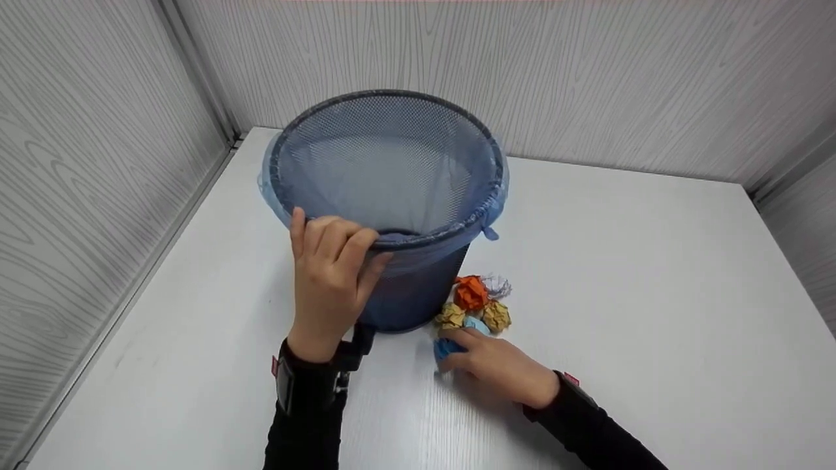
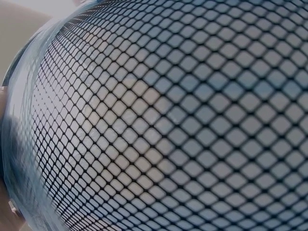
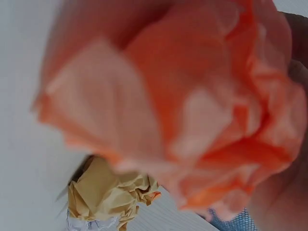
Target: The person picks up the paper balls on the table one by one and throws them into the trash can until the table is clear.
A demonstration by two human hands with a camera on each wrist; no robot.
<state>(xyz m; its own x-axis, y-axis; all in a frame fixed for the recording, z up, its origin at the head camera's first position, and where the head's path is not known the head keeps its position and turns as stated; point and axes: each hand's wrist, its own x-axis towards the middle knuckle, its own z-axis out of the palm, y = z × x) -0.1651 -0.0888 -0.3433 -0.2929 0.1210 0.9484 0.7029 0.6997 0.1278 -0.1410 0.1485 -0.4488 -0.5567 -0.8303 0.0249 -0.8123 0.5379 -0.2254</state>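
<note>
A dark mesh wastebasket lined with a thin blue bag stands tilted on the table. My left hand grips its near rim, fingers over the edge and thumb outside. In the left wrist view the basket's mesh fills the picture. To the right of the basket's base, my right hand has its thumb and fingers around a blue crumpled paper ball. Beside it lies a light blue one. Close up in the right wrist view is a pinkish-orange paper ball, near the hand.
Other crumpled balls lie against the basket's base: orange, white, and two yellowish ones, left and right. The white table extends to the right. Grey wood-grain panels stand behind and at both sides.
</note>
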